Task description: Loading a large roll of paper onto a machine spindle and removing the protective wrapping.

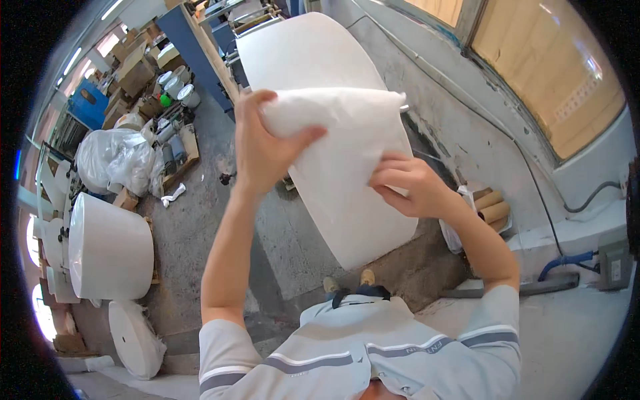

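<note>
A wide white paper sheet (373, 227) runs from the far machine toward me and hangs down in front of my legs. Across its middle lies a rolled or folded thickness of white paper (340, 105). My left hand (263, 150) is closed round the left end of this thickness, thumb on the near face and fingers over the top. Against the sheet's right part, my right hand (417, 187) has its fingers bent and drawn together, pinching the paper. The pinched spot itself is partly hidden by the fingers.
Beyond the sheet stands a machine with a blue side panel (200, 63). At left are a large white paper roll (110, 250), a smaller roll (135, 340), wrapped clear plastic (117, 160) and white buckets (189, 97). Cardboard tubes (492, 207) lie by the right wall.
</note>
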